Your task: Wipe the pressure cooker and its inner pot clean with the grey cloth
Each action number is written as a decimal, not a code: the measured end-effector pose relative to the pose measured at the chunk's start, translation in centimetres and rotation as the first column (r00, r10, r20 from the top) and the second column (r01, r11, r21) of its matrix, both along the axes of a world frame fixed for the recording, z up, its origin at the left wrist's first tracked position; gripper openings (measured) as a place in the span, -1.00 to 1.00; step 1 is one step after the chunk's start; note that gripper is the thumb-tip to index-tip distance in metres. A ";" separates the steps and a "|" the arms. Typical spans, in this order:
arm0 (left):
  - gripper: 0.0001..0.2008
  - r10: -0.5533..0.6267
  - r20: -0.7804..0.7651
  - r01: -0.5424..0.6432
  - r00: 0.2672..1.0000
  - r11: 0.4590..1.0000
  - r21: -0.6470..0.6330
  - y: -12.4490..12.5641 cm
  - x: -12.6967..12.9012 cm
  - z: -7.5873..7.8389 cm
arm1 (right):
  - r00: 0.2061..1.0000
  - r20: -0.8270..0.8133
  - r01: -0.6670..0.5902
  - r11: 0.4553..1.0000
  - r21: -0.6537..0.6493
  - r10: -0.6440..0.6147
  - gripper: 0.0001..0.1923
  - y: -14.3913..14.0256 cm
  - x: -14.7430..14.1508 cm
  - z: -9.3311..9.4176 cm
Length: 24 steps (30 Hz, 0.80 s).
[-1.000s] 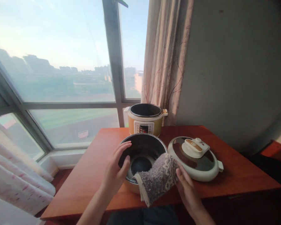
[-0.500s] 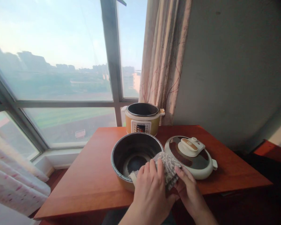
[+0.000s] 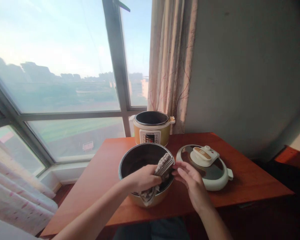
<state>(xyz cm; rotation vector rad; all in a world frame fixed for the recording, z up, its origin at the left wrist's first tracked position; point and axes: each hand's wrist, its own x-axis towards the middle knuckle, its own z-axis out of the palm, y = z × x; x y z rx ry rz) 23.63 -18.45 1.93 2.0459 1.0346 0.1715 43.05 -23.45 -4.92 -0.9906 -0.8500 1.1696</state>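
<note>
While the left hand (image 3: 143, 178) grips a bunched cloth (image 3: 162, 166) over the pot (image 3: 130, 163) near the table's (image 3: 240, 186) front edge, the right hand (image 3: 191, 180), fingers loosely spread and empty, steadies the rim.

Single head-worn view, looking forward and slightly down over the tabletop (image 3: 240, 173), close to both hands; faces the window (image 3: 60, 83) and wall corner. No second view.
</note>
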 end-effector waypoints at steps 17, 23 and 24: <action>-0.73 0.069 -0.013 -0.071 0.997 0.970 -0.232 3.2 3.6 -3.0 | 0.929 0.342 0.121 0.990 0.078 -0.140 -0.33 1.2 -2.7 -3.7; -0.80 0.349 0.177 -0.238 0.920 0.859 -0.454 5.1 3.9 -4.0 | 0.917 0.381 0.100 0.994 0.055 -0.113 -0.30 1.2 -2.5 -3.8; -0.80 0.406 0.227 -0.263 0.885 0.840 -0.475 5.4 3.9 -3.9 | 0.919 0.379 0.092 0.994 0.052 -0.105 -0.29 1.3 -2.5 -3.9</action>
